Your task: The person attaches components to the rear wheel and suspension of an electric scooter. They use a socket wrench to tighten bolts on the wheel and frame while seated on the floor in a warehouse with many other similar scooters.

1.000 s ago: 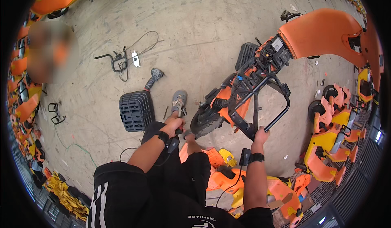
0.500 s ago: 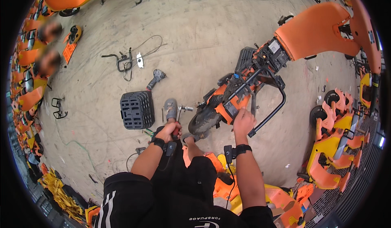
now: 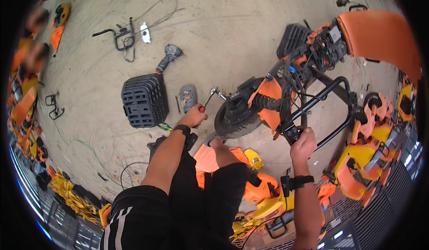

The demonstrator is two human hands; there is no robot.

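My left hand (image 3: 194, 116) is closed around the red handle of a socket wrench (image 3: 210, 99), whose silver head and socket point toward the rear wheel (image 3: 232, 116) of a partly stripped orange scooter (image 3: 271, 96). The socket end is close to the wheel hub; whether they touch I cannot tell. My right hand (image 3: 304, 145) is closed on the black bracket (image 3: 292, 134) at the end of the scooter's tubular frame (image 3: 324, 96). The scooter leans over on the floor, its shock absorber (image 3: 266, 102) exposed.
A black plastic crate (image 3: 144, 101) stands left of my feet, with a cordless impact wrench (image 3: 169, 58) beyond it. A small spanner (image 3: 178, 104) lies by my grey clog (image 3: 188, 97). Black handlebars (image 3: 119, 36) lie farther off. Orange and yellow scooter bodies (image 3: 362, 160) line the right side.
My left hand has moved forward with the socket wrench, which now angles toward the wheel. The scooter and my right hand on it appear farther right, and the view has shifted.
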